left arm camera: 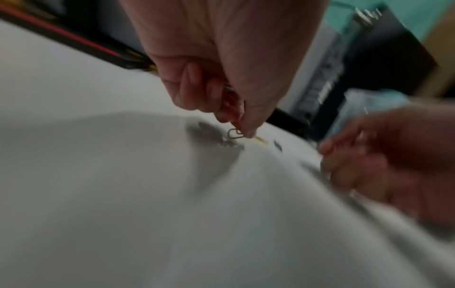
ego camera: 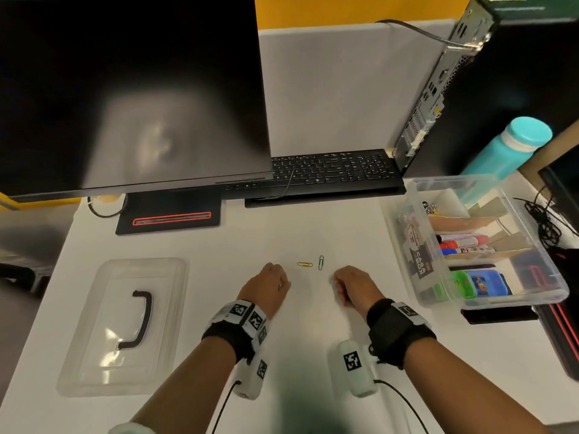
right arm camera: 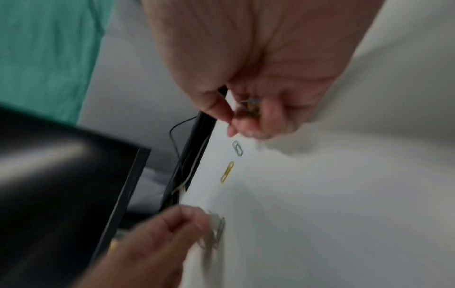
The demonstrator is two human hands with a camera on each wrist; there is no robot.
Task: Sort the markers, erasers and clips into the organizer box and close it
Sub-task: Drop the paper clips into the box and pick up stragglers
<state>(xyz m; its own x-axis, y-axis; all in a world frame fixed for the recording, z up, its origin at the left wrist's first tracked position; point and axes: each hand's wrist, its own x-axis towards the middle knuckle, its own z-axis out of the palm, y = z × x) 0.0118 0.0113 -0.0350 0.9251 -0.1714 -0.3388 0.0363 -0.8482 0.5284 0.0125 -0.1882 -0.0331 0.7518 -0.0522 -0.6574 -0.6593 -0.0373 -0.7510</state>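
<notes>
A yellow paper clip (ego camera: 304, 264) and a green paper clip (ego camera: 320, 262) lie on the white desk between my hands. My left hand (ego camera: 275, 281) sits just left of them, fingers curled, pinching a grey paper clip (left arm camera: 235, 133) with more clips tucked in the palm. My right hand (ego camera: 344, 285) sits just right of them, fingers curled round several small clips (right arm camera: 251, 107). The clear organizer box (ego camera: 407, 245) stands open at the right, with markers (ego camera: 463, 242) in a middle section and erasers (ego camera: 476, 283) in the near one. Its clear lid (ego camera: 125, 324) lies at the left.
A dark monitor (ego camera: 131, 89) and its black base (ego camera: 169, 214) fill the back left. A black keyboard (ego camera: 329, 170) lies behind the clips. A computer tower (ego camera: 438, 89) and a teal bottle (ego camera: 507, 145) stand at the back right, with cables (ego camera: 545, 220) beside the box.
</notes>
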